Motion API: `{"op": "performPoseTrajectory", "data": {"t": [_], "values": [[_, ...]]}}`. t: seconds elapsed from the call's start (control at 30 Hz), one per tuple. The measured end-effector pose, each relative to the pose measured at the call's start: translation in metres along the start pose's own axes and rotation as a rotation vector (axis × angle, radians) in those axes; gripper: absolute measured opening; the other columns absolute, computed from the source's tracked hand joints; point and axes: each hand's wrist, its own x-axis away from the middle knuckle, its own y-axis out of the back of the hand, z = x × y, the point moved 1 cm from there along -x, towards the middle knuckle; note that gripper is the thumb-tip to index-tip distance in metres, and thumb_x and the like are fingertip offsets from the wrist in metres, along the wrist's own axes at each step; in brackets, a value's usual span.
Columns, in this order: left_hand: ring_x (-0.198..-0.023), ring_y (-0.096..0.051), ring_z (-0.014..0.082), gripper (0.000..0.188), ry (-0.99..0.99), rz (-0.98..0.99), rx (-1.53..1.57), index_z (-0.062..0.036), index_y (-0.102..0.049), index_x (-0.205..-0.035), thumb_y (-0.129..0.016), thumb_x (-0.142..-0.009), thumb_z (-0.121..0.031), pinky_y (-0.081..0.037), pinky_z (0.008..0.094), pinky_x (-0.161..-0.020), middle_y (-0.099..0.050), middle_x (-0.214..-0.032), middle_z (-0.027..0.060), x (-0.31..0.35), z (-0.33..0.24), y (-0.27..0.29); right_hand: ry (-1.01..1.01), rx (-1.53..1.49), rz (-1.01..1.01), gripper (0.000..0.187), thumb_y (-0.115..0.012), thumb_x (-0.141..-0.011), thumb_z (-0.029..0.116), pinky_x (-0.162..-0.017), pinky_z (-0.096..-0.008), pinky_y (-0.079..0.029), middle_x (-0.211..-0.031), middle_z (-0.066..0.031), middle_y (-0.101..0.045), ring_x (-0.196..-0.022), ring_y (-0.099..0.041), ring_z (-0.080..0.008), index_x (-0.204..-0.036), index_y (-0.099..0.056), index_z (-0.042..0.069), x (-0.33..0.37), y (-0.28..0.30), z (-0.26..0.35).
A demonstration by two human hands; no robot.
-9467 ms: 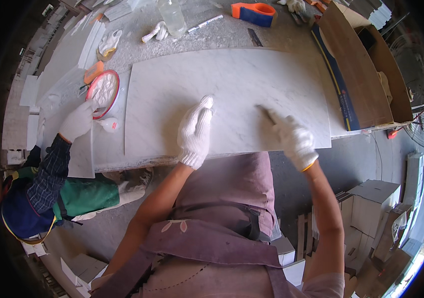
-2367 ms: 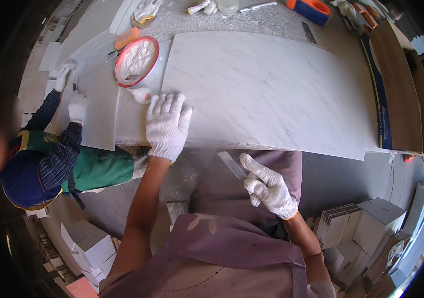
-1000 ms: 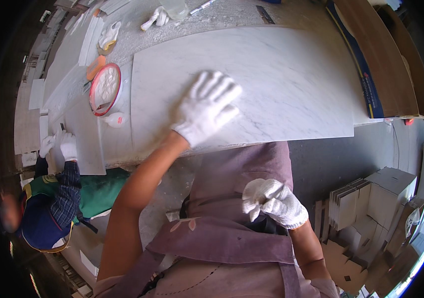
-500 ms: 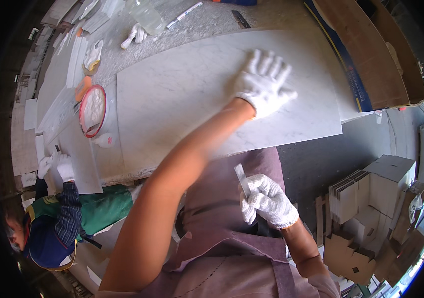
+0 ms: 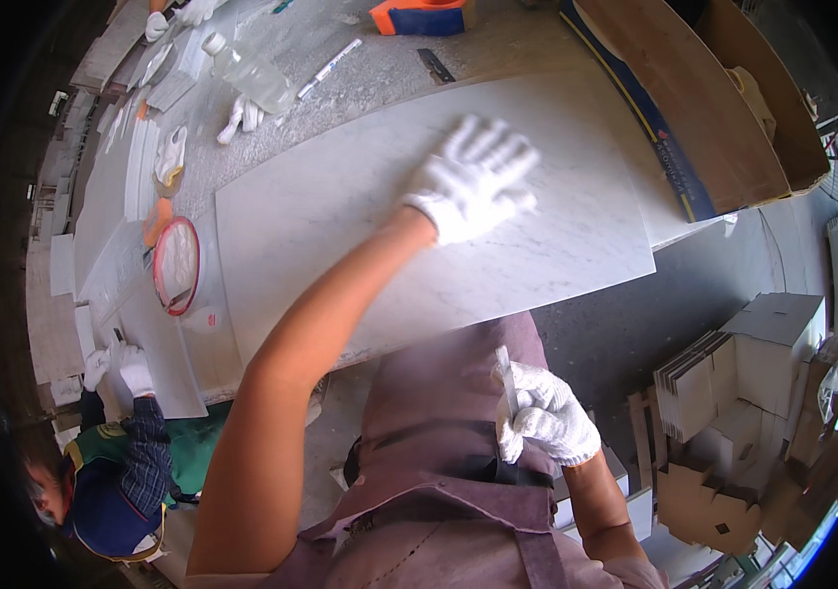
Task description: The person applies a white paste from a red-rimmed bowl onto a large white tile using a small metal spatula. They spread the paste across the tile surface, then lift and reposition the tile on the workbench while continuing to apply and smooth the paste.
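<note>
Slab, pale and grey-veined, is laid flat on the dusty counter, its near edge turned toward the lap, and no clear change is shown in its place there. What has just been altered is the position of the left hand: a couple of seconds ago it was rested at the slab's near left part, then it was swept across to the right, and now it is found slightly back from that farthest reach, about over the middle. Its fingers are spread apart, palm down, with nothing seen to be held; they are blurred, so whether the whole palm is pressed to the stone cannot be told.

The right hand has been kept off the slab, above the lap, with a flat blade clamped between thumb and fingers. Nearly ten seconds ago, that hand was held at the stone. From this it is judged that the surface is now being gone over by the gloved palm alone, while the blade is merely kept ready.

Beyond the slab's left edge, the red-rimmed bowl of white paste is left untouched.
</note>
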Motion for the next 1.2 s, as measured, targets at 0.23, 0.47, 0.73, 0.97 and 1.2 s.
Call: {"op": "performPoseTrajectory", "data": {"t": [0.23, 0.47, 0.73, 0.97, 1.2], "values": [[-0.169, -0.013, 0.0320, 0.084, 0.198, -0.037, 0.050, -0.0105, -0.028, -0.173, -0.028, -0.111, -0.067, -0.001, 0.0489, -0.138, -0.023, -0.181, 0.0157, -0.002, 0.027, 0.005, -0.014, -0.024, 0.034, 0.073, -0.073, -0.101, 0.011, -0.072, -0.0333, -0.061, -0.095, -0.0130, -0.077, -0.079, -0.075, -0.0206, -0.166, -0.041, 0.002, -0.010, 0.014, 0.000], [-0.162, -0.032, 0.0300, 0.078, -0.178, -0.266, 0.043, -0.0148, -0.043, -0.166, -0.038, -0.109, -0.068, -0.015, 0.0534, -0.136, -0.045, -0.171, 0.0068, -0.062, -0.039, 0.007, -0.011, -0.067, 0.031, 0.073, -0.073, -0.103, 0.011, -0.074, -0.0365, -0.062, -0.099, -0.0153, -0.075, -0.083, -0.074, -0.0221, -0.167, -0.039, 0.005, -0.016, 0.033, 0.010], [-0.158, -0.037, 0.0283, 0.069, 0.019, -0.388, 0.105, -0.0151, -0.051, -0.159, -0.044, -0.109, -0.062, -0.021, 0.0542, -0.132, -0.053, -0.163, 0.0060, -0.155, -0.002, 0.010, 0.157, 0.042, -0.184, 0.079, -0.087, -0.094, 0.031, -0.056, -0.0342, -0.056, -0.085, -0.0124, -0.075, -0.065, -0.072, -0.0217, -0.156, -0.051, -0.003, -0.007, 0.037, 0.024], [-0.169, -0.015, 0.0278, 0.080, 0.074, -0.084, 0.105, -0.0170, -0.033, -0.171, -0.028, -0.111, -0.069, -0.008, 0.0528, -0.137, -0.026, -0.181, 0.0079, -0.132, -0.037, 0.025, 0.223, 0.047, -0.157, 0.078, -0.088, -0.094, 0.033, -0.052, -0.0361, -0.054, -0.078, -0.0137, -0.071, -0.059, -0.068, -0.0238, -0.154, -0.052, -0.002, -0.001, 0.036, 0.011], [-0.170, -0.006, 0.0225, 0.087, -0.285, 0.083, 0.114, -0.0191, -0.022, -0.174, -0.023, -0.109, -0.075, 0.003, 0.0520, -0.138, -0.012, -0.184, 0.0027, -0.027, -0.134, 0.032, 0.166, 0.084, -0.039, 0.075, -0.086, -0.096, 0.029, -0.050, -0.0358, -0.052, -0.072, -0.0133, -0.068, -0.052, -0.064, -0.0244, -0.153, -0.051, -0.003, -0.008, 0.015, 0.006]]}}
